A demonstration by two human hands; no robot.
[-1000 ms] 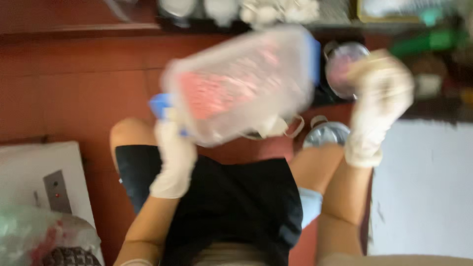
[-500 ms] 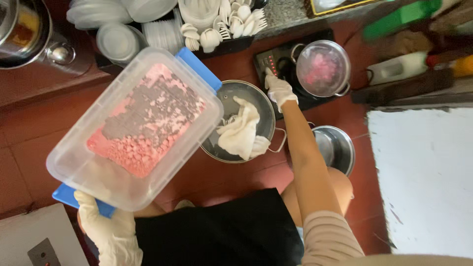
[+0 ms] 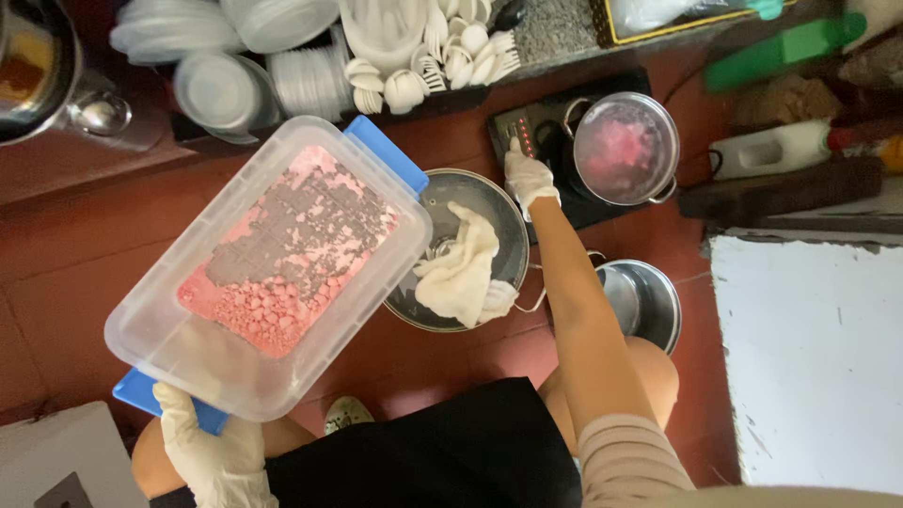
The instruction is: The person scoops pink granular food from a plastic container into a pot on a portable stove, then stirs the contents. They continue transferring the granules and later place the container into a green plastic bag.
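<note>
My left hand (image 3: 214,453), in a white glove, grips the near end of a clear plastic box (image 3: 273,263) with blue latches. Pink minced meat, grey on top, lies inside it. I hold the box up over the red tiled floor. My right hand (image 3: 529,177), also gloved, reaches forward and touches the control panel of a black cooktop (image 3: 538,132). A steel pot with a glass lid (image 3: 625,149) stands on that cooktop, something pink inside. Between my arms a glass pan lid (image 3: 497,209) lies on the floor with a white cloth (image 3: 461,268) on it.
A small steel pot (image 3: 651,303) sits by my right knee. Stacks of white bowls and spoons (image 3: 395,56) line the back ledge, beside a metal urn (image 3: 42,66). A white board (image 3: 809,357) lies at the right, with bottles (image 3: 781,150) behind it.
The view swung from a blur to a steady look down. My right hand reached out to the cooktop panel. The box stays raised in my left hand.
</note>
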